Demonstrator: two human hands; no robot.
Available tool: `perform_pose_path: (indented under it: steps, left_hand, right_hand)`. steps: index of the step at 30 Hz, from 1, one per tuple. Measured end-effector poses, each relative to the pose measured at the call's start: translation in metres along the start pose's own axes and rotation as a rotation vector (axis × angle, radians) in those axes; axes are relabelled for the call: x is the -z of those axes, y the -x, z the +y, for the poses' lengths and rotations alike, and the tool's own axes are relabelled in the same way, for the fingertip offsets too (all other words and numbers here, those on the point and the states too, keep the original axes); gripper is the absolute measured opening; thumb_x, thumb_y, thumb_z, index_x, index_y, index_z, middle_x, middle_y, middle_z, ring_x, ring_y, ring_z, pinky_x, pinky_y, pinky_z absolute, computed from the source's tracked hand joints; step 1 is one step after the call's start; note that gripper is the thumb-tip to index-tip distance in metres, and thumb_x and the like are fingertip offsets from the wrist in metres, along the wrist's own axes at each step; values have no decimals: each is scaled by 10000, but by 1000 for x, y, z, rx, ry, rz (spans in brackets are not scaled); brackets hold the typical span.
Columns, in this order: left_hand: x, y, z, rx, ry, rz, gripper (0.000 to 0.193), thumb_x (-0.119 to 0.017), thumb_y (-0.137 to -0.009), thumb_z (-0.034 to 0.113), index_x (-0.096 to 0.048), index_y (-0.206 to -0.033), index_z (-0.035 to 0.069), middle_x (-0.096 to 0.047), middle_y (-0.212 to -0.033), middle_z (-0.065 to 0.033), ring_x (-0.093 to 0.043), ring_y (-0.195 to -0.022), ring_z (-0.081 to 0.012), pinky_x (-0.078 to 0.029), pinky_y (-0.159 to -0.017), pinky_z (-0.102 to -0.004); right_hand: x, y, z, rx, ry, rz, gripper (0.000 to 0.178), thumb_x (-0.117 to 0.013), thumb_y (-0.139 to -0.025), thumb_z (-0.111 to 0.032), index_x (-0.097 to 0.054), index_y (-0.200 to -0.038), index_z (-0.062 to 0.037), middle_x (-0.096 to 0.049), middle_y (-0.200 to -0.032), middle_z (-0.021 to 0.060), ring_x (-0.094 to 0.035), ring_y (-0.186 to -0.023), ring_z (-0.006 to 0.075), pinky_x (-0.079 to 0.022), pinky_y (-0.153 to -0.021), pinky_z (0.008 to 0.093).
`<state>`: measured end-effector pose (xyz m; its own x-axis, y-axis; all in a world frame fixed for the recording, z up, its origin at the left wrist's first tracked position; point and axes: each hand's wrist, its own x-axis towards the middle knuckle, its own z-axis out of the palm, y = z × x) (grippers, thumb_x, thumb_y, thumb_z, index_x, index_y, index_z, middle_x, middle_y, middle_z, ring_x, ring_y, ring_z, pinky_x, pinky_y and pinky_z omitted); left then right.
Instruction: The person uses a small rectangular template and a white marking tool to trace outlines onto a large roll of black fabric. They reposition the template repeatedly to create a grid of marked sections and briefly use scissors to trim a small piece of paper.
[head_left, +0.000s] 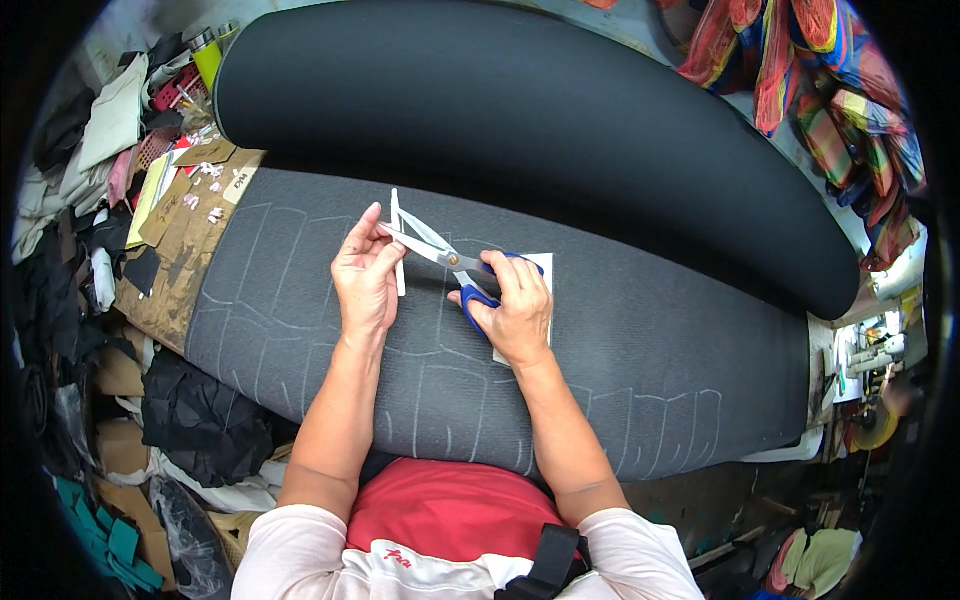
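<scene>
Cutting step: left hand (366, 272) pinches white strip (398, 245), right hand (515, 305) grips open scissors (440, 252) at 3 o'clock; closing blades squarely seems next.

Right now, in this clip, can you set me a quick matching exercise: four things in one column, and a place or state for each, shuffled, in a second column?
Things:
1. scissors
2. thin white strip
3. white paper sheet
4. dark grey fabric

Places or states:
A. lying under the right hand, on the fabric
B. spread over the table, marked with chalk outlines
C. pinched in the left hand
D. blades open, blue handles in the right hand

Pairs: 1-D, 2-C, 3-A, 4-B
</scene>
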<state>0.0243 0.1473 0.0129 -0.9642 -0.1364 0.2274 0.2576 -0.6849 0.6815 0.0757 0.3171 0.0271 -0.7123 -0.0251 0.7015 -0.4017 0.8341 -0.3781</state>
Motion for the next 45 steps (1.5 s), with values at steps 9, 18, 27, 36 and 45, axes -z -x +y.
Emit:
perform_pose_path:
  steps: [9, 18, 27, 36, 45]
  left_hand:
    - [0, 1, 3, 152, 137, -71, 538, -576, -830, -94, -381, -1326, -15, -601, -1001, -105, -627, -878, -174, -560, -789, -291]
    - [2, -1, 5, 245, 273, -22, 515, -547, -854, -74, -373, -1332, 8, -617, -1017, -120, -634, -904, -176, -562, -786, -295]
    - [-3, 3, 2, 203, 127, -113, 554, -607, -815, -83, -388, -1317, -1, -623, -983, -121, -639, -897, -193, -560, -795, -311]
    - [-8, 6, 0, 149, 69, -147, 535, -616, -817, -73, -400, -1301, -4, -618, -982, -106, -631, -889, -167, -556, -802, -298]
    - [-9, 7, -3, 182, 116, -117, 524, -628, -807, -83, -408, -1280, -31, -608, -981, -119, -641, -886, -193, -569, -796, -303]
  right_hand:
    - [-1, 1, 0, -71, -26, 24, 562, -863, -550, -272, -590, -979, -31, -615, -815, 89, -609, -750, 246, -496, -679, 354]
    - [2, -1, 5, -4, -66, -21, 593, -862, -552, -302, -581, -1005, -42, -613, -844, 86, -603, -764, 246, -488, -688, 356]
    - [1, -2, 4, -28, 40, 82, 536, -856, -552, -274, -591, -960, -51, -605, -791, 59, -599, -729, 228, -482, -660, 345]
    - [2, -2, 4, -25, 38, 68, 478, -845, -576, -255, -596, -928, -48, -609, -773, 56, -600, -708, 222, -486, -641, 338]
    - [0, 1, 0, -48, 39, 50, 444, -840, -595, -248, -602, -920, -63, -627, -750, 56, -630, -680, 222, -500, -599, 329]
